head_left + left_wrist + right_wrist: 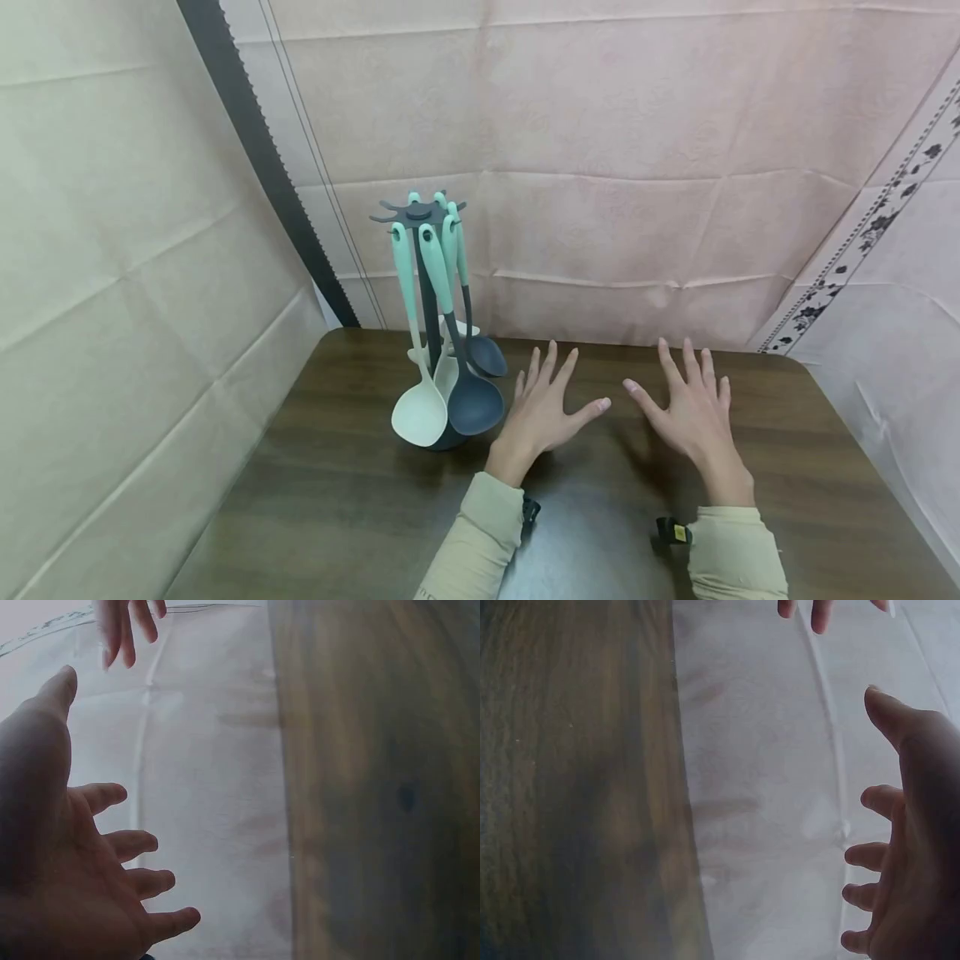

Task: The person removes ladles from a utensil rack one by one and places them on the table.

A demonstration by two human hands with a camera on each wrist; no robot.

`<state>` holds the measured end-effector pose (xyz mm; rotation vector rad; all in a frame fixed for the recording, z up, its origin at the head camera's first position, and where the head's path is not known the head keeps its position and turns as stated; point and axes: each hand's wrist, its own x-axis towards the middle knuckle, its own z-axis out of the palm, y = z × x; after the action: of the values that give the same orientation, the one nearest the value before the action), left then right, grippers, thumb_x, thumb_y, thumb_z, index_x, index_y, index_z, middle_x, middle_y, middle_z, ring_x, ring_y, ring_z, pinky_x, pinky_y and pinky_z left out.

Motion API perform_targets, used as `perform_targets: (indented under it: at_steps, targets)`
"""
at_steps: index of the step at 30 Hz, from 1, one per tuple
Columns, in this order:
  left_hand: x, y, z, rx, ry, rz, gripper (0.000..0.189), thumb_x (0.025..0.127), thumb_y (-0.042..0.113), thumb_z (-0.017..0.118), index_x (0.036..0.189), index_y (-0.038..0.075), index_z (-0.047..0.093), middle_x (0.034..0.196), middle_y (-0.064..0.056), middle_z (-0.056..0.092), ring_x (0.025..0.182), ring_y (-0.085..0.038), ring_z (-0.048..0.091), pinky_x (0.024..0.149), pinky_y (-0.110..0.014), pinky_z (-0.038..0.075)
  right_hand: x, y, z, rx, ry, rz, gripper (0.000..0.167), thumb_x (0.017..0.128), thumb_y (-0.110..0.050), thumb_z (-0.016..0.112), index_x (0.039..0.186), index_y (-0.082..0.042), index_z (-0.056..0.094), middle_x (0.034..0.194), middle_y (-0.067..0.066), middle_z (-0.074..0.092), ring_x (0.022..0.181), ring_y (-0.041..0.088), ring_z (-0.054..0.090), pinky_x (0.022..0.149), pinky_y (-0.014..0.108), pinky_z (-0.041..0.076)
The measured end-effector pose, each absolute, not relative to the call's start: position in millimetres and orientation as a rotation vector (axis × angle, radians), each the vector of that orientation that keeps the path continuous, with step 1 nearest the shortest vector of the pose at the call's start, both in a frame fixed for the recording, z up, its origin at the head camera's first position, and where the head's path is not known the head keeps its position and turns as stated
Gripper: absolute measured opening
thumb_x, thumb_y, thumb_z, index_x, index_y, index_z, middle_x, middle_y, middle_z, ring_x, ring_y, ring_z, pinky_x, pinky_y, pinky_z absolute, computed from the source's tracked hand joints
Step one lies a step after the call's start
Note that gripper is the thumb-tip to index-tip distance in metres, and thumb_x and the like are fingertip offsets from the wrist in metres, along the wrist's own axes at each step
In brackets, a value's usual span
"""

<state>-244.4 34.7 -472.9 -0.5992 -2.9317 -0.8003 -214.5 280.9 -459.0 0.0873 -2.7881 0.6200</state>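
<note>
Both hands are held over the wooden table with fingers spread and nothing in them. The left hand (538, 414) is just right of a utensil stand (417, 213) hung with mint-handled kitchen tools. A white ladle (420, 413) and a dark blue ladle (476, 403) hang at the stand's front; another dark utensil (487, 357) hangs behind on the right. Farther right, the right hand (693, 415) has its thumb pointing toward the left one. In the left wrist view the left palm (75, 877) shows with fingers apart; the right wrist view shows the right hand (926, 825) likewise.
The brown wooden table (315, 500) has rounded back corners. Pale creased cloth (600, 233) hangs behind it, with more cloth (150, 333) along the left side and on the right. Small dark wrist cameras (673, 531) sit at the cuffs.
</note>
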Motion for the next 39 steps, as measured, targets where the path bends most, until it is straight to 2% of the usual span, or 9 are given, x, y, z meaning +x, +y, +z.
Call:
perform_targets:
  at_steps: [9,16,24,33,39]
  targets:
    - [-235,31,-450,-0.647,-2.858,-0.894,0.101,0.089,0.093,0.031,0.170,0.038,0.011,0.178,0.004,-0.004,0.163,-0.026,-0.008,0.127,-0.061,0.010,-211,277,-445,0.108,-2.740,0.610,0.093,0.101,-0.067,0.052,0.171,-0.019,0.015,0.176,0.021,0.001,0.160,0.049,-0.005,0.117,0.079,-0.006]
    - [-225,27,-431,-0.696,-2.787,-0.893,0.097,0.090,0.092,0.031,0.168,0.044,0.002,0.177,0.005,-0.007,0.161,-0.021,-0.015,0.127,-0.061,0.010,-204,273,-436,0.130,-2.712,0.610,0.092,0.102,-0.066,0.052,0.171,-0.020,0.015,0.175,0.023,0.003,0.160,0.050,-0.003,0.118,0.078,-0.006]
    - [-213,21,-412,-0.716,-2.690,-0.893,0.095,0.093,0.086,0.041,0.169,0.043,0.004,0.178,0.003,-0.003,0.161,-0.020,-0.014,0.128,-0.059,0.012,-200,267,-428,0.145,-2.695,0.634,0.091,0.102,-0.065,0.053,0.172,-0.021,0.014,0.176,0.020,0.002,0.161,0.047,-0.005,0.120,0.076,-0.005]
    - [-203,16,-396,-0.774,-2.611,-0.892,0.093,0.095,0.081,0.047,0.167,0.044,0.000,0.177,0.008,-0.009,0.162,-0.018,-0.013,0.128,-0.056,0.014,-196,262,-420,0.171,-2.645,0.648,0.091,0.101,-0.063,0.057,0.171,-0.020,0.018,0.176,0.019,0.009,0.161,0.045,-0.004,0.121,0.075,-0.003]
    - [-195,11,-383,-0.781,-2.544,-0.883,0.095,0.095,0.077,0.053,0.169,0.042,0.005,0.178,0.004,-0.004,0.162,-0.020,-0.010,0.128,-0.055,0.015,-194,258,-415,0.187,-2.631,0.657,0.091,0.100,-0.062,0.058,0.171,-0.021,0.019,0.176,0.019,0.011,0.162,0.043,-0.002,0.121,0.075,-0.001]
